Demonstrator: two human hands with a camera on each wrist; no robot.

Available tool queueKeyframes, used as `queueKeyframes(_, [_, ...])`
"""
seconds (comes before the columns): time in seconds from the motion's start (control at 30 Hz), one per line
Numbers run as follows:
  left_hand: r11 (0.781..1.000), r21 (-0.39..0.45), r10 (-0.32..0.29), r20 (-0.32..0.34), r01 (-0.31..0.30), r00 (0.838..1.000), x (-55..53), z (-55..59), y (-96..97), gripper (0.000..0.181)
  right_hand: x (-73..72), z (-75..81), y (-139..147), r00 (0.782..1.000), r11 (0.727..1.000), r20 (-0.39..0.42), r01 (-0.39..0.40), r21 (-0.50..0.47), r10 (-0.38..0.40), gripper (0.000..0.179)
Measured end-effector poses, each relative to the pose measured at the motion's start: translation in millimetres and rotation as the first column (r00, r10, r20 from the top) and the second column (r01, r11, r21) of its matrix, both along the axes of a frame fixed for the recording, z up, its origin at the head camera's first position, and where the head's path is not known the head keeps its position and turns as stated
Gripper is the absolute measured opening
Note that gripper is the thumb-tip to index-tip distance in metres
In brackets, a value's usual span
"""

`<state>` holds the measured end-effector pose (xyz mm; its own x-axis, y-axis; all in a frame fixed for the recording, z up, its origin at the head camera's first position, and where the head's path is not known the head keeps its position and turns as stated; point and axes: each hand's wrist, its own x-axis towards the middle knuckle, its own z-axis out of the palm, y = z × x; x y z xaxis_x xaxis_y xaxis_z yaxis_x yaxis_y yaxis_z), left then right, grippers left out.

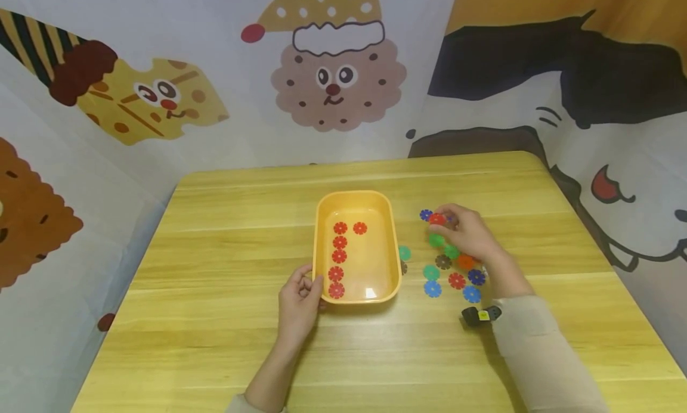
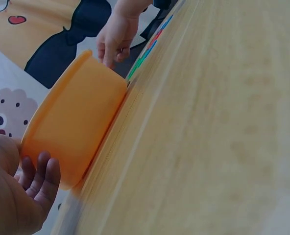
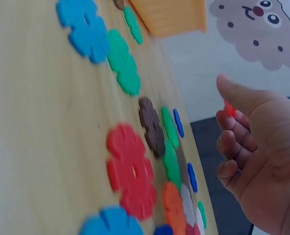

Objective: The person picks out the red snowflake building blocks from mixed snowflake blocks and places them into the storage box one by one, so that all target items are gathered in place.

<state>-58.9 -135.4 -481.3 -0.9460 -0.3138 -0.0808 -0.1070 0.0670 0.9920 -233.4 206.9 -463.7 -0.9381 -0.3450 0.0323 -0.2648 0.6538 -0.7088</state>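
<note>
A yellow-orange plastic tray (image 1: 356, 301) sits on the table, with several red snowflake discs (image 1: 339, 256) inside, most of them in a column along its left wall. At the tray's front left corner, my left hand (image 1: 297, 303) grips the rim, thumb over the edge and fingers outside. My right hand (image 1: 472, 234) pinches another red snowflake disc (image 1: 437, 219) above the loose pieces right of the tray. In the right wrist view, only a bit of that red disc (image 3: 229, 108) shows behind the thumb.
Loose snowflake discs lie right of the tray: blue (image 1: 432, 289), green (image 1: 432, 272), brown (image 1: 443, 261), orange (image 1: 466, 261) and red (image 1: 457, 280) among them. Some sit under the right hand. A cartoon-printed cloth (image 1: 214, 145) hangs behind the wooden table (image 1: 214, 317).
</note>
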Motion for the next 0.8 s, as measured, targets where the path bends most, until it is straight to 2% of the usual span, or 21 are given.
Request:
queueKeyframes(0.07, [1.0, -0.001, 0.001, 0.012, -0.001, 1.0, 0.7, 3.7, 0.8, 0.032, 0.1, 0.4, -5.1, 1.0, 1.0, 0.002, -0.007, -0.023, 0.007, 0.042])
queueKeyframes(0.27, [1.0, -0.007, 0.0, 0.036, 0.0, 0.999, 7.0, 33.8, 6.8, 0.031, 0.7, 0.4, -22.1, 0.999, 0.999, -0.024, -0.022, -0.049, 0.021, 0.042])
queueKeyframes(0.6, [1.0, -0.005, 0.004, 0.012, -0.003, 1.0, 7.0, 31.5, 7.1, 0.032, 7.9, 3.7, -50.8, 0.998, 0.99, -0.006, -0.064, -0.126, 0.064, 0.04])
queueKeyframes(0.8, [1.0, -0.002, -0.001, 0.015, 0.001, 1.0, 6.8, 32.8, 7.0, 0.031, 7.8, 2.6, -61.1, 0.997, 0.984, -0.028, -0.078, -0.161, 0.075, 0.042])
